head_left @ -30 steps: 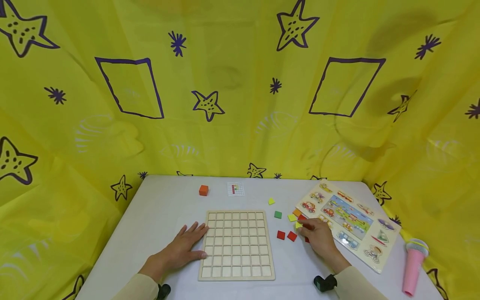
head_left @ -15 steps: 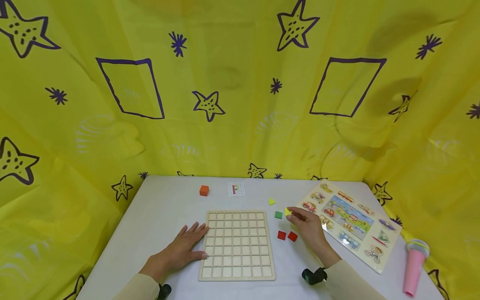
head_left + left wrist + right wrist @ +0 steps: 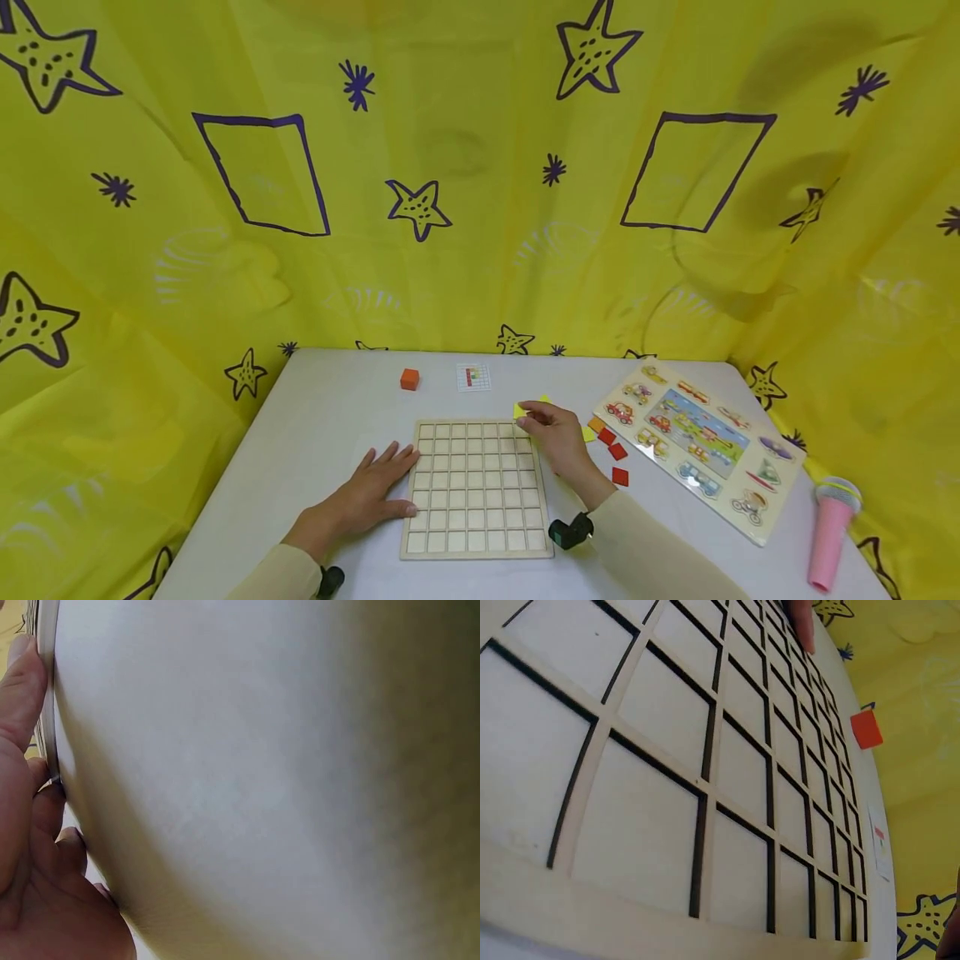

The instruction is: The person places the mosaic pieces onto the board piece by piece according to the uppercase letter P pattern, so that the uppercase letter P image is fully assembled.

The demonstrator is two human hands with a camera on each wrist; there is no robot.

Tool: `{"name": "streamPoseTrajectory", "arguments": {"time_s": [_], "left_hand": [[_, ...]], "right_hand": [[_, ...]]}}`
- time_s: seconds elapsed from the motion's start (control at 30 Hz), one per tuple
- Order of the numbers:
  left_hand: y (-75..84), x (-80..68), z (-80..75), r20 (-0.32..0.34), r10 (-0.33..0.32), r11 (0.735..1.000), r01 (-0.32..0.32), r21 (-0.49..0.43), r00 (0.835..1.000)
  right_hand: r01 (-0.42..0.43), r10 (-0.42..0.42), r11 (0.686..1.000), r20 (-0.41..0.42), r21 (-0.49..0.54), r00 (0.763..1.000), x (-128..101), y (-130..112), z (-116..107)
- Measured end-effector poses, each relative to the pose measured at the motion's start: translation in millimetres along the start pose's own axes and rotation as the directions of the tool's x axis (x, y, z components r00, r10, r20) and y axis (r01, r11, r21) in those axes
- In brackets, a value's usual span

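Note:
A wooden grid board (image 3: 476, 487) lies on the white table (image 3: 330, 417); its empty square cells fill the right wrist view (image 3: 660, 825). My right hand (image 3: 527, 412) pinches a yellow square tile (image 3: 519, 410) just above the board's far right corner. My left hand (image 3: 386, 483) lies flat on the table, fingers straight against the board's left edge (image 3: 46, 682). Loose tiles lie to the right of the board: yellow (image 3: 588, 433), orange (image 3: 596, 424) and three red ones (image 3: 617, 451).
An orange cube (image 3: 408, 379) and a small pattern card (image 3: 472, 377) sit beyond the board. A vehicle picture puzzle (image 3: 697, 437) lies at the right, a pink toy microphone (image 3: 828, 529) at the right front corner. Yellow patterned cloth surrounds the table.
My right hand lifted a yellow tile from the loose pile and carried it left to the board's far right corner. The left hand stayed put.

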State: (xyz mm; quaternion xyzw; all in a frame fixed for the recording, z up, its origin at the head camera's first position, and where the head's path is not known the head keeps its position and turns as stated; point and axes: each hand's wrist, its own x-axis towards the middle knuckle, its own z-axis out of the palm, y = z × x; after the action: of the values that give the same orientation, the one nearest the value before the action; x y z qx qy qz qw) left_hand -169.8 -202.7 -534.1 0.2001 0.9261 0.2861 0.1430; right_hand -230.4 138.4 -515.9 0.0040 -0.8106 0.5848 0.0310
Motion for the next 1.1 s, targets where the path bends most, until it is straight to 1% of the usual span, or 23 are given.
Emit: {"name": "streamPoseTrajectory", "arguments": {"time_s": [0.1, 0.3, 0.4, 0.47, 0.57, 0.67, 0.8, 0.97, 1.1], "left_hand": [[0.8, 0.1, 0.1, 0.006, -0.003, 1.0, 0.003, -0.011, 1.0], [1.7, 0.2, 0.1, 0.012, -0.015, 1.0, 0.015, -0.005, 1.0], [2.5, 0.4, -1.1, 0.017, -0.013, 1.0, 0.013, -0.007, 1.0], [2.9, 1.0, -2.1, 0.021, -0.008, 1.0, 0.008, -0.009, 1.0], [3.4, 1.8, -3.1, 0.027, -0.006, 1.0, 0.007, -0.008, 1.0], [2.8, 2.2, -2.9, 0.026, -0.014, 1.0, 0.014, -0.001, 1.0], [1.1, 2.8, -1.5, 0.022, -0.026, 1.0, 0.026, 0.007, 0.999], [-0.8, 4.1, -0.1, 0.02, -0.03, 1.0, 0.03, 0.004, 0.999], [-1.1, 5.6, 1.4, 0.019, -0.025, 1.0, 0.025, 0.006, 0.999]], "right_hand": [[-0.019, 0.02, 1.0, 0.021, -0.022, 1.0, 1.6, 3.1, 10.4], [-0.012, 0.016, 0.999, 0.095, -0.037, 0.995, 0.3, 12.4, 24.4], [-0.004, 0.012, 0.997, 0.108, -0.073, 0.994, -1.5, 16.9, 30.3], [0.004, 0.008, 0.993, 0.109, -0.117, 0.994, -2.6, 19.9, 33.6], [0.032, -0.01, 0.981, 0.114, -0.191, 0.993, -5.3, 20.5, 37.4], [0.071, -0.041, 0.962, 0.118, -0.265, 0.992, -7.1, 18.6, 40.4], [0.1, -0.065, 0.935, 0.112, -0.34, 0.992, -7.8, 17.4, 43.9], [0.1, -0.06, 0.913, 0.113, -0.397, 0.992, -7.8, 17.8, 47.3], [0.078, -0.036, 0.905, 0.107, -0.418, 0.994, -9.2, 16.3, 48.3]]}}
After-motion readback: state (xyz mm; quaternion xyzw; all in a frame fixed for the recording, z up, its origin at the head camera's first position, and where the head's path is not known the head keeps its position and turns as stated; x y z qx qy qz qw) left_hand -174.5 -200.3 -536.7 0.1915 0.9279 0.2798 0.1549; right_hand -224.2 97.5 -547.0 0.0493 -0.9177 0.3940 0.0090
